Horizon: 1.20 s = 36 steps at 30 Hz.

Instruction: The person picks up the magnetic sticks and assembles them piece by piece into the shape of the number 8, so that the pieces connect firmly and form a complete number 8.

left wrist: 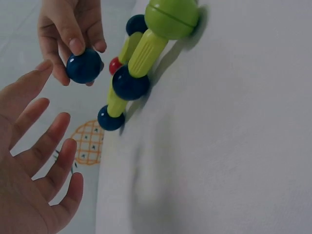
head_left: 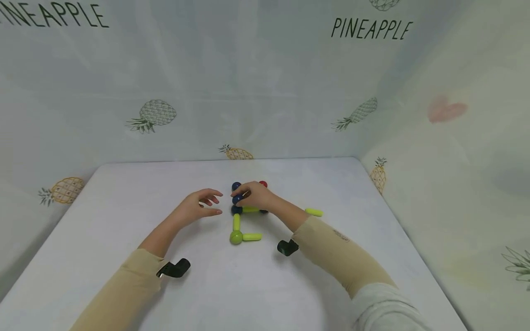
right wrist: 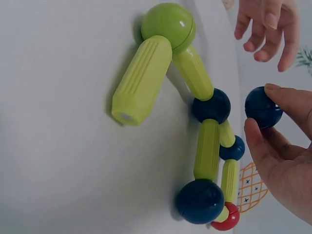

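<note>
Between thumb and fingertips, my right hand (head_left: 257,195) pinches a dark blue ball (right wrist: 263,107), held above the table and apart from the other pieces. My left hand (head_left: 196,208) hovers to the left with fingers spread, touching nothing. Below lies a joined frame of yellow-green rods and balls. Its near corner is a larger green ball (head_left: 236,237), from which one rod (right wrist: 141,80) sticks out with a bare end. Another rod (head_left: 236,222) links it to a blue ball (right wrist: 212,106). Further blue balls (right wrist: 200,201) and a red ball (right wrist: 226,217) form the far part, partly hidden by my right hand in the head view.
A loose yellow-green rod (head_left: 313,212) lies right of the frame, beyond my right forearm. Black wrist cameras (head_left: 287,248) hang from both sleeves. Behind the white table (head_left: 232,294) rises a cloth (head_left: 256,82) printed with pineapples.
</note>
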Motion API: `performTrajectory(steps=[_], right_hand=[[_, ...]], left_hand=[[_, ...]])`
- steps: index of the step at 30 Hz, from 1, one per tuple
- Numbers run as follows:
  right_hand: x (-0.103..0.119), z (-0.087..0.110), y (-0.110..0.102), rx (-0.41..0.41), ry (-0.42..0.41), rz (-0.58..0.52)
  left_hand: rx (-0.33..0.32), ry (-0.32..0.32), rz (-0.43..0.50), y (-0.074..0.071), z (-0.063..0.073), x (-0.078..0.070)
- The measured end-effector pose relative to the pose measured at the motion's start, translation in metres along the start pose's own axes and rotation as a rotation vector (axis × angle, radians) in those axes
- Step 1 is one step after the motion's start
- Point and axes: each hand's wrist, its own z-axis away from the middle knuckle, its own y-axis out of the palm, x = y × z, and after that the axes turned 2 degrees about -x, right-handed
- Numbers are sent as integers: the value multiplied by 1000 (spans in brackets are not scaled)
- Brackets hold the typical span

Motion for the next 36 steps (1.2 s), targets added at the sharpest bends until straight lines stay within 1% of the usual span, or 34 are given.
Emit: performTrajectory(steps=[7,11,14,17,24,27,32,36], right_hand=[[-6,15,-6,-5,21,4],[-8,25,-9,10,3,-18],[-9,32,-11,29,-13,-22],[-12,39,-11,44,-12,-24],[-20,52,-9,54,26,-46],[-23,58,-8,64,29,-56],[-25,65,-6,76,33,-72],[-28,70,-4,73,36,-66]], left_hand=[[45,27,-17,11,5,-9],[64,43,-17,16,8,-12],[76,39,-31,20,10,-14],[85,20,-53,23,12,-16],[115,20,-99,32,16,-21],[134,32,-123,36,16,-20],[170,49,-160,42,16,-16],[181,63,-171,46,16,-12]])
